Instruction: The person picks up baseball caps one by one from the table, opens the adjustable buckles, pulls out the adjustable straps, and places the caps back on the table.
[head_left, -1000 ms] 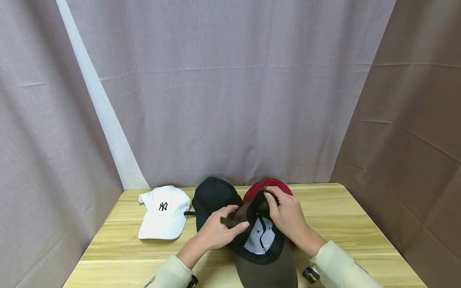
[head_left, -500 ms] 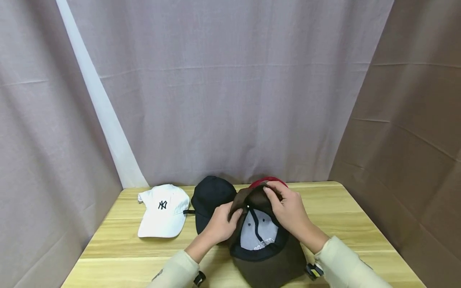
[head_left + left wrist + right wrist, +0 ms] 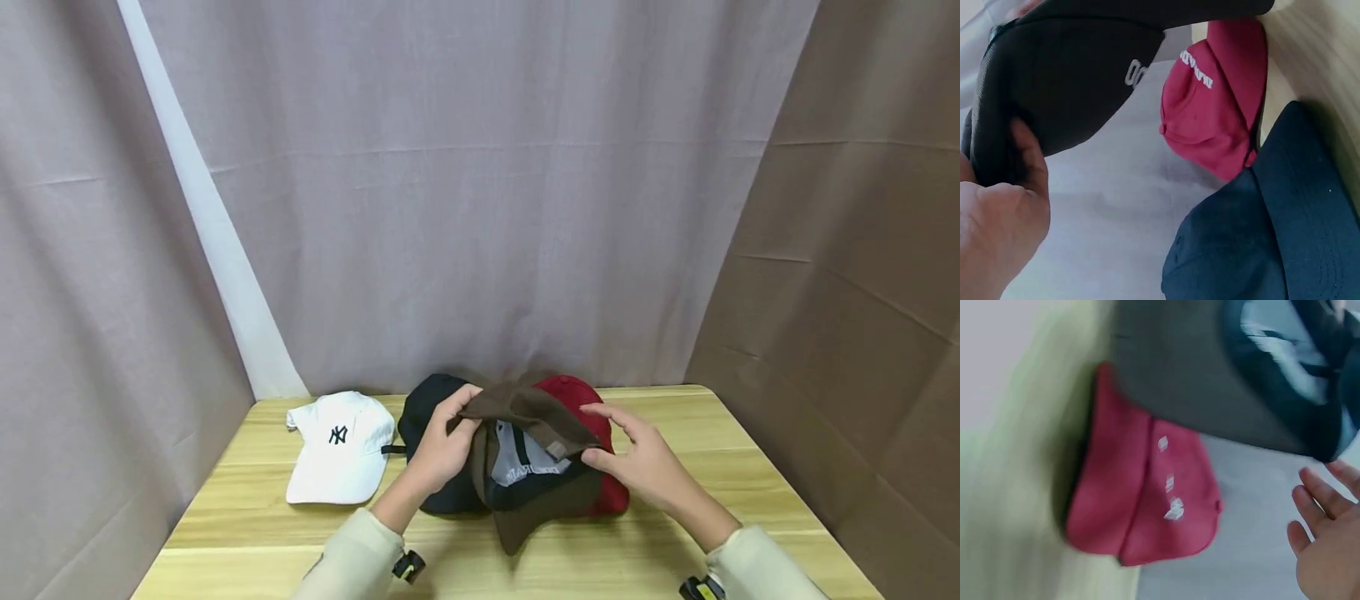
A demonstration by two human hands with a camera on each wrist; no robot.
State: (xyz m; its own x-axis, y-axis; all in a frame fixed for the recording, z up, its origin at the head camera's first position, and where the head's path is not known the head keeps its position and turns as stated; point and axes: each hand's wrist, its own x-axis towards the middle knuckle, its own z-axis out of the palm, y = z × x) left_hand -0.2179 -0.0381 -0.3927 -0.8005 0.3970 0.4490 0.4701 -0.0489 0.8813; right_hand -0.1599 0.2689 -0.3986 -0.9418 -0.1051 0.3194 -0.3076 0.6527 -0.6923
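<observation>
A dark brown baseball cap [image 3: 525, 404] is held above the table, its lining facing me and its brim low. At its back edge my left hand [image 3: 442, 442] grips the fabric, the fingers folded over it in the left wrist view. My right hand [image 3: 656, 467] is spread beside the cap's right edge, thumb very close to it; whether it touches I cannot tell. Behind the brown cap, partly hidden, rest a red cap [image 3: 613, 492] with white lettering and a black cap [image 3: 423, 417]. The right wrist view is blurred.
On the left of the wooden table [image 3: 247, 525] lies a white cap [image 3: 345, 467] with a dark NY emblem. The black cap's strap [image 3: 393, 449] reaches toward it. Grey curtains [image 3: 480, 208] stand behind and at both sides.
The brown cap has turned and lifted, uncovering more of the red cap. My right hand has let go of its back edge and moved right; my left hand still grips it.
</observation>
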